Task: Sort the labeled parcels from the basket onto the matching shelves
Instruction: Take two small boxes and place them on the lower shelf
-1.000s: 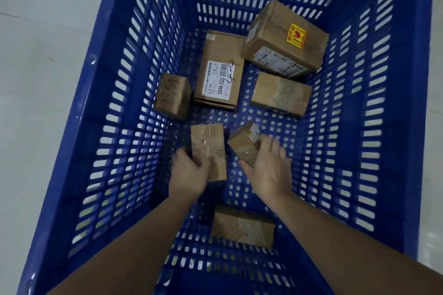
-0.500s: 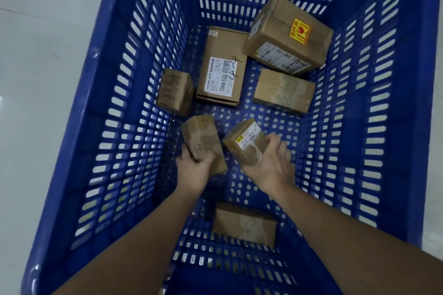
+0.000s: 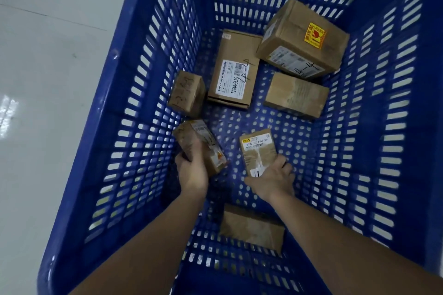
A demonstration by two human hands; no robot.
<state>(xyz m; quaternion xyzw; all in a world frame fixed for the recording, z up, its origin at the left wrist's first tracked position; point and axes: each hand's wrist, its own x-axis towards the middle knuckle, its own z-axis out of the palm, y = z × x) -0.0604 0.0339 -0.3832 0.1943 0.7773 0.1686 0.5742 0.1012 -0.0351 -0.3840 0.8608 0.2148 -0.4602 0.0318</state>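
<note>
Head view, looking down into a blue slotted basket (image 3: pixel 134 93) standing on a pale glossy floor (image 3: pixel 48 79). Both bare forearms reach in from the lower edge.

The left hand (image 3: pixel 193 171) is wrapped around the near end of a narrow parcel (image 3: pixel 201 143), fingers curled and pressed against its sides; the parcel is tilted, its far end pointing up and left, close to the left wall.

The right hand (image 3: pixel 272 181) grips the near end of a small labeled parcel (image 3: pixel 259 151), thumb on the label face, remaining fingers curled round the right edge. Its white label and a handwritten mark face upward.

Five further parcels lie on the basket's floor:
- a small brown box (image 3: pixel 188 93) against the left wall;
- a flat box (image 3: pixel 233 72) with a white barcode label and handwriting;
- a large box (image 3: pixel 302 39) with a yellow sticker, tilted in the far right corner, resting partly on the flat box;
- a taped box (image 3: pixel 296 94) just below it;
- a plain box (image 3: pixel 251 229) between the forearms, near the front wall.
</note>
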